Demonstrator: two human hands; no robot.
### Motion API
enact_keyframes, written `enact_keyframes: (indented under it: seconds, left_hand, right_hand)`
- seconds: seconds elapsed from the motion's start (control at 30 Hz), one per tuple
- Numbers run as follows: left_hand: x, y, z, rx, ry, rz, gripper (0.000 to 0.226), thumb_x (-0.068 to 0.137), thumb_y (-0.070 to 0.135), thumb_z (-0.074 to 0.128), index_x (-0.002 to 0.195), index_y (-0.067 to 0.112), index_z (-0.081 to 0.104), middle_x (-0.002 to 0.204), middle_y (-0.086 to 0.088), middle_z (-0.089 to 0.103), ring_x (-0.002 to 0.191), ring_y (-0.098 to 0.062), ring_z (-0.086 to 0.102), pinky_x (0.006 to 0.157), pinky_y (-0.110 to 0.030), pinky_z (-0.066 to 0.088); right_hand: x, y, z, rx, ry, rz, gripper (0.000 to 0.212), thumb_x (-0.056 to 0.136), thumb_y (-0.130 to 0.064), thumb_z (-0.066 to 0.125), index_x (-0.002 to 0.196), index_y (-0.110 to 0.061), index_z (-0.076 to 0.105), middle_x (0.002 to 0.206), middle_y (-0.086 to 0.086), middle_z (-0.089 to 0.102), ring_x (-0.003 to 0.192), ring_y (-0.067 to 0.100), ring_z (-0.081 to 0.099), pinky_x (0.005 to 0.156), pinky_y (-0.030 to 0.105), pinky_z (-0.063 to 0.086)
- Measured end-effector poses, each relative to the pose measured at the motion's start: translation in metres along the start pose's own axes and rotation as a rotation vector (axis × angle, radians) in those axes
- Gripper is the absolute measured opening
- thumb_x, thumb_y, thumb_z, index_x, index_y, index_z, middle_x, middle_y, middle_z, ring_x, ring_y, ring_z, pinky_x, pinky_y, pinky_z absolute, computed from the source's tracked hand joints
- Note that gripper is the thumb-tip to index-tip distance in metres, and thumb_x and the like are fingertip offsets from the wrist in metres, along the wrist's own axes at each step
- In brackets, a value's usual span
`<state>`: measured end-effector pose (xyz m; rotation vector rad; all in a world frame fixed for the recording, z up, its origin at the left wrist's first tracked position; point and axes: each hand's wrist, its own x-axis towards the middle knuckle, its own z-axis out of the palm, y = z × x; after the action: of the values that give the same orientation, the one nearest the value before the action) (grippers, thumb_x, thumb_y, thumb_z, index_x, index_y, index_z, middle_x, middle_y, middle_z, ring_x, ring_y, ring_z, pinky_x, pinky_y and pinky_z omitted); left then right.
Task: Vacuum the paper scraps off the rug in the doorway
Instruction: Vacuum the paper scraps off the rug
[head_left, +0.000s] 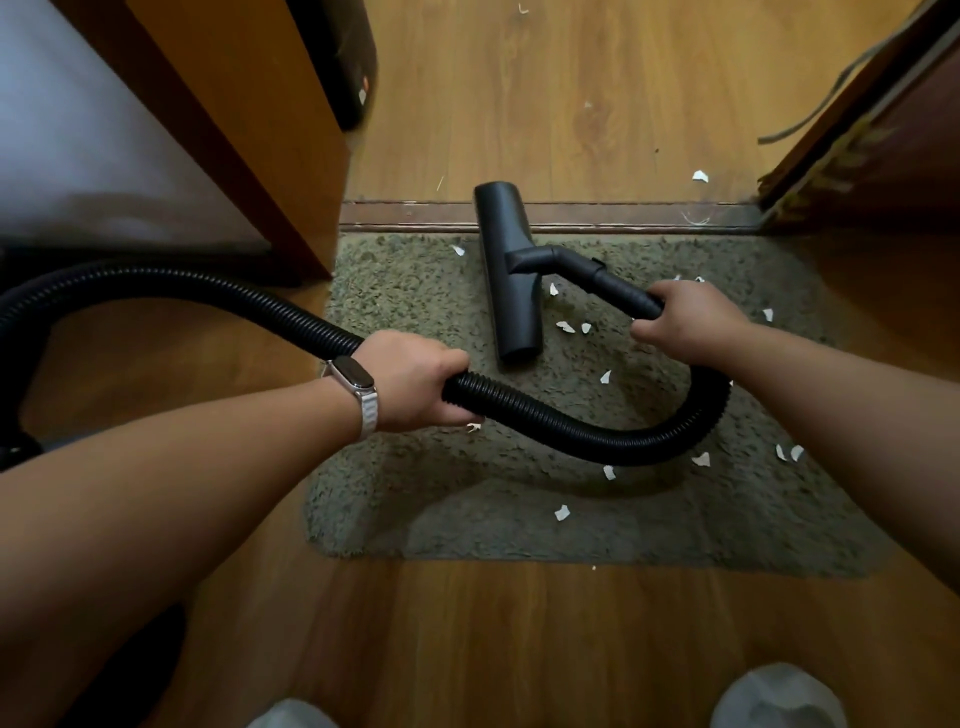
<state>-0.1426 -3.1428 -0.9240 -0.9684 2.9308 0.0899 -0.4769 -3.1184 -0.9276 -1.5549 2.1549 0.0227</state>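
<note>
Gripping ribbed hose (571, 423) over shaggy rug (415, 291)

Warm brown wooden floor (519, 649) fills the near part of the scene and runs on, paler, beyond a dark wooden threshold strip (571, 214) that crosses the doorway. On the left an orange-brown door frame (249, 156) rises at a slant, with a pale grey-white wall (78, 130) beside it. A dark, rounded object (337, 57) stands just behind that frame; what it is cannot be told. At the far right a dark reddish door edge (893, 130) leans in, its lower corner frayed. Light is dim and even.
</note>
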Motion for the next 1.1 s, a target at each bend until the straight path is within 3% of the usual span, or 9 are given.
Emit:
enact_keyframes:
  seconds: [0.2,0.4,0.6,0.73,0.9,1.03,1.1]
  left_hand:
    - [-0.006,-0.003,-0.004,-0.008,-0.042,-0.04,0.05,0.079,0.079,0.047,0.076,0.029,0.046,0.066,0.011,0.051,0.061,-0.016,0.059,0.052,-0.026,0.046]
    - [-0.022,-0.015,-0.01,0.003,-0.079,-0.092,0.054,0.077,0.082,0.037,0.078,0.03,0.049,0.067,0.012,0.052,0.061,-0.013,0.055,0.051,-0.025,0.041]
    - [-0.036,-0.025,-0.011,0.016,-0.086,-0.1,0.05,0.079,0.081,0.044,0.075,0.031,0.045,0.067,0.011,0.054,0.06,-0.012,0.055,0.05,-0.024,0.038]
    - [-0.041,-0.028,-0.01,0.015,-0.101,-0.113,0.051,0.078,0.082,0.041,0.076,0.031,0.046,0.067,0.011,0.054,0.061,-0.011,0.056,0.051,-0.025,0.042]
    - [-0.041,-0.027,-0.013,0.008,-0.119,-0.17,0.057,0.076,0.083,0.037,0.083,0.029,0.054,0.069,0.011,0.055,0.062,-0.011,0.057,0.054,-0.027,0.048]
    - [-0.031,-0.022,-0.014,0.019,-0.118,-0.17,0.057,0.076,0.084,0.038,0.085,0.03,0.055,0.068,0.012,0.053,0.061,-0.01,0.055,0.049,-0.024,0.039]
    - [-0.026,-0.021,-0.014,0.021,-0.123,-0.155,0.055,0.077,0.083,0.04,0.084,0.03,0.053,0.068,0.012,0.054,0.061,-0.01,0.055,0.049,-0.024,0.037]
  right_hand:
    - [0.022,-0.011,0.001,0.014,-0.012,0.027,0.02,0.084,-0.036,0.066,0.098,-0.022,0.063,0.078,0.002,0.06,0.07,0.022,0.059,0.062,0.031,0.046]
    - [0.034,-0.04,0.007,0.03,-0.059,-0.028,0.019,0.086,-0.034,0.065,0.101,-0.023,0.061,0.079,0.0,0.06,0.067,0.017,0.057,0.06,0.03,0.045]
    - [0.037,-0.07,0.012,0.018,-0.089,-0.087,0.017,0.086,-0.032,0.065,0.098,-0.022,0.061,0.076,0.0,0.059,0.064,0.015,0.057,0.054,0.026,0.041]
    - [0.039,-0.077,0.016,-0.008,-0.098,-0.115,0.018,0.085,-0.034,0.065,0.096,-0.02,0.062,0.076,0.001,0.06,0.066,0.018,0.058,0.058,0.029,0.044]
    - [0.045,-0.056,0.008,0.076,-0.08,0.005,0.021,0.085,-0.035,0.067,0.1,-0.021,0.064,0.078,0.003,0.063,0.067,0.02,0.06,0.061,0.03,0.046]
    - [0.044,-0.029,-0.001,0.111,-0.04,0.107,0.026,0.081,-0.04,0.07,0.098,-0.021,0.067,0.076,0.004,0.066,0.065,0.024,0.066,0.064,0.033,0.055]
    - [0.041,-0.024,-0.003,0.104,-0.035,0.121,0.027,0.081,-0.041,0.071,0.096,-0.019,0.067,0.074,0.004,0.067,0.063,0.022,0.065,0.058,0.03,0.051]
